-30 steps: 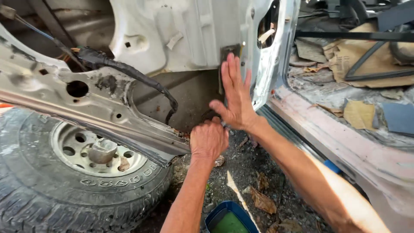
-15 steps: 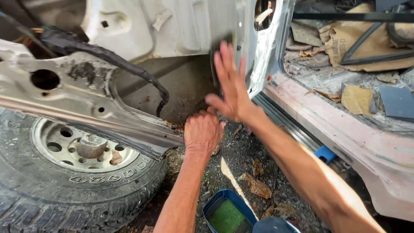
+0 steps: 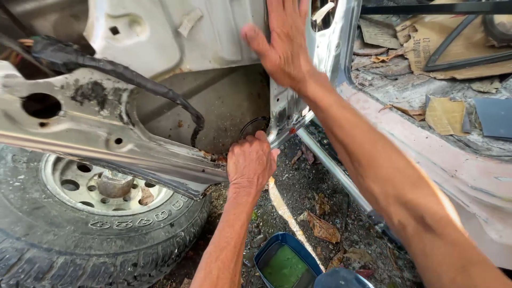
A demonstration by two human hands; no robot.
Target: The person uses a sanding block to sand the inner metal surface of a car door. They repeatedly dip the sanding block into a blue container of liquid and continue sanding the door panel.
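**Bare metal panel, braced high and worked low**

Right hand (image 3: 285,45) pressed flat on the white sheet-metal panel (image 3: 213,32), fingers spread apart, palm against the upright edge beside the door opening. Left hand (image 3: 250,162) curled into a loose fist at the panel's bottom corner, knuckles up, fingers closed together (on what, if anything, cannot tell: hidden by the hand itself). Panel hanging above the wheel (image 3: 101,186), between the grey cross-member (image 3: 106,133) and the door sill (image 3: 426,154). Black hose (image 3: 160,90) draped across just behind. Likely stiff but thin, springy rather than heavy, with raw edges sharp enough to cut bare skin. Best held on the flat face or the folded seam, not the cut rim. Blue tub of green liquid (image 3: 282,264) on the gravel below.
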